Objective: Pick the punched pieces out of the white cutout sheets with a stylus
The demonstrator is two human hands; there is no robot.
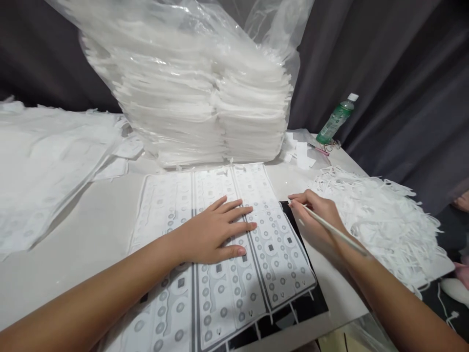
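A white sheet (216,234) printed with grey circles, squares and bands lies on a black board (304,305), with small cutouts at its near edge. My left hand (216,232) rests flat on the sheet, fingers spread and nothing in its grip. Just beyond the sheet's right edge, my right hand (318,212) is closed around a long, thin pale stick (335,229) that slants back over the wrist. Its exact kind cannot be made out. The stick's front end is hidden by the fingers.
A tall stack of white sheets in clear plastic (205,107) stands behind. Loose white sheets (54,166) lie left, and a heap of thin white strips (388,225) lies right. A green bottle (335,121) and pink-handled tool (322,150) are at the back right.
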